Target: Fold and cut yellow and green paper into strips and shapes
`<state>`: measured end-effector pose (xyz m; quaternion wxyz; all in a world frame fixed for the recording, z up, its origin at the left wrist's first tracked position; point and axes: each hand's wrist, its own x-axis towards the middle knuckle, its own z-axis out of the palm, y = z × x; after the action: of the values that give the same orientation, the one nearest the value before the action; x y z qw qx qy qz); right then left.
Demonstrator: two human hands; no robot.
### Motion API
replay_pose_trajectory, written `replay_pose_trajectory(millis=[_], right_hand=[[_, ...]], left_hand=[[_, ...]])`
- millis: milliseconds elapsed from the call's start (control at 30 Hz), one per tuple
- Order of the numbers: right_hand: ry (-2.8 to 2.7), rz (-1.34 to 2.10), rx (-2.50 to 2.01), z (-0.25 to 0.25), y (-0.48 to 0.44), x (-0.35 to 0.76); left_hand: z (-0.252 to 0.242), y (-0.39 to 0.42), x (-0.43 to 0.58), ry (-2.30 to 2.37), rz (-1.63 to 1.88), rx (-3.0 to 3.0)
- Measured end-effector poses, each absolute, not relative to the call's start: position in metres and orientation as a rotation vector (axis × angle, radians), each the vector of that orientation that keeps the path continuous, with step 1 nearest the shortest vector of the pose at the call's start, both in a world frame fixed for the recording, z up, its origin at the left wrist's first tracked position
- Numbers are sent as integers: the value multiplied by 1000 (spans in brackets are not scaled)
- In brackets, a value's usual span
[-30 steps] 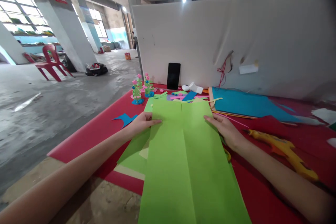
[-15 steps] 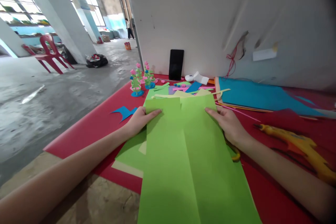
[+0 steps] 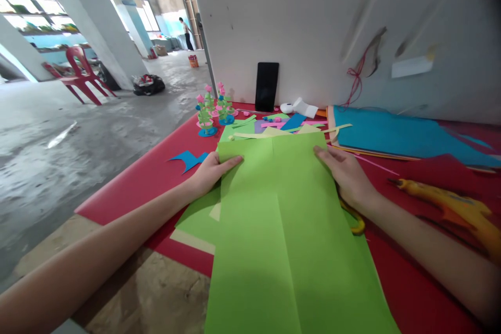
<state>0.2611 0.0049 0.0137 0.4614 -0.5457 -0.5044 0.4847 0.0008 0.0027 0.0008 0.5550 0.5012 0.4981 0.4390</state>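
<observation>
Daylight is pouring in from the windows (image 3: 23,10) at left; the frame's edges are bending and blurring, corners darkening.

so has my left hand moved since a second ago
No: left hand stays beside the blue scrap, fingers on the green sheet near its far left corner; only the camera shifted.

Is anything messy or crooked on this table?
Yes. Colourful paper scraps lie scattered beyond the green sheet, and a yellow handle pokes out from under it beside the right hand.
</observation>
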Motion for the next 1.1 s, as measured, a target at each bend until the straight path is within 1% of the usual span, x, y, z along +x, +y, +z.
replay_pose_trajectory(millis=[300, 533, 700, 1100], right_hand=[[-1309, 1169, -1353, 22, 30, 264], [-1413, 946, -1374, 12, 43, 258], [-1437, 805, -1399, 6, 39, 253], [-1336, 731, -1357, 0, 36, 252]], left_hand=[[1, 9, 3, 1276, 1027, 1234], [9, 29, 1, 1312, 1025, 1272], [4, 32, -1, 1345, 1035, 1260], [3, 28, 0, 1242, 1064, 1186]])
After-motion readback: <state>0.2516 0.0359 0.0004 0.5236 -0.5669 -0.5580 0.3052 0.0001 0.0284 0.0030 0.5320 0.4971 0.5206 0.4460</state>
